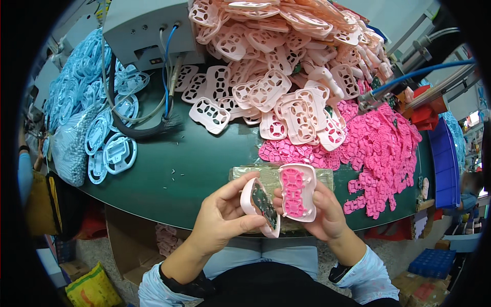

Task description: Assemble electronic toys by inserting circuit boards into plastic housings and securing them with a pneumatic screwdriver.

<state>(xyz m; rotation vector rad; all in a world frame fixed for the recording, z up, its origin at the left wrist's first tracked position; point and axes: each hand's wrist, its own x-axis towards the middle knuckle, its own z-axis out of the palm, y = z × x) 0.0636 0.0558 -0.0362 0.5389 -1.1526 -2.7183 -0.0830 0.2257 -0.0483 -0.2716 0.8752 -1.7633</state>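
Observation:
My left hand grips a pale pink plastic shell half with a dark green circuit board inside, tilted toward the right. In my right hand is the other pale pink shell half, its inside facing up. A bright pink button pad lies in that half. The two halves are held side by side, apart, above a tape-covered block at the table's near edge. Fingertips of my right hand show behind the shell's left edge.
Beyond my hands lie a heap of pale pink shells and a pile of bright pink button pads. Blue plastic rings and a bag of small pieces sit left. A grey machine with cables stands behind; a blue bin is right.

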